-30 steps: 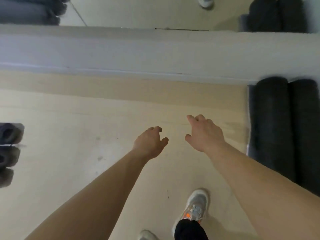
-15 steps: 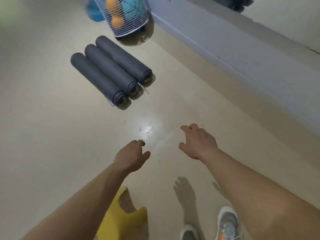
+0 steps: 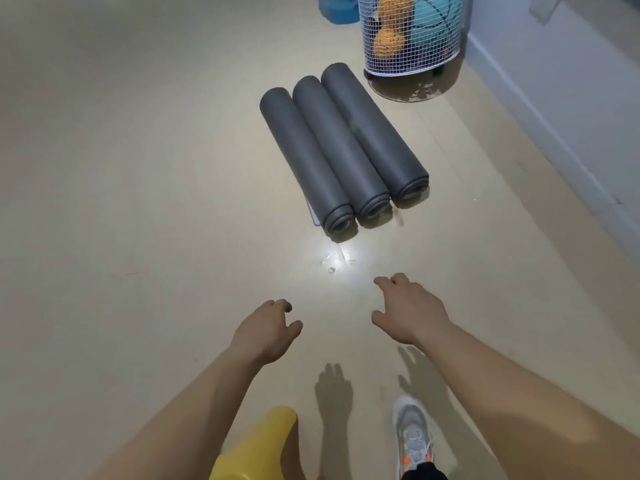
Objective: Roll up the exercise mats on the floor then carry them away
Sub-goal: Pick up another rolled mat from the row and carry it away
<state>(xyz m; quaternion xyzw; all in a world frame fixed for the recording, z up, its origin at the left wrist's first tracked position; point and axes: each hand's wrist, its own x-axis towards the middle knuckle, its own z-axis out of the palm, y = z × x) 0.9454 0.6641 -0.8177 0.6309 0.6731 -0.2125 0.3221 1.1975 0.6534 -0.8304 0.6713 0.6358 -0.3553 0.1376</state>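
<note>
While both arms reach forward, left hand (image 3: 266,332) and right hand (image 3: 410,311) hover loosely curled, empty, short of rolled mats (image 3: 341,147)

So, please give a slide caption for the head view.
Left hand and right hand, both empty, reach toward three rolled grey mats beside a wire basket.

The top edge cuts off the wire basket (image 3: 415,65) (rim out of view) and a blue object (image 3: 338,12).

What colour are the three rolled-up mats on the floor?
The rolled mats are dark grey, plain with no pattern, seen in the head view.
</note>
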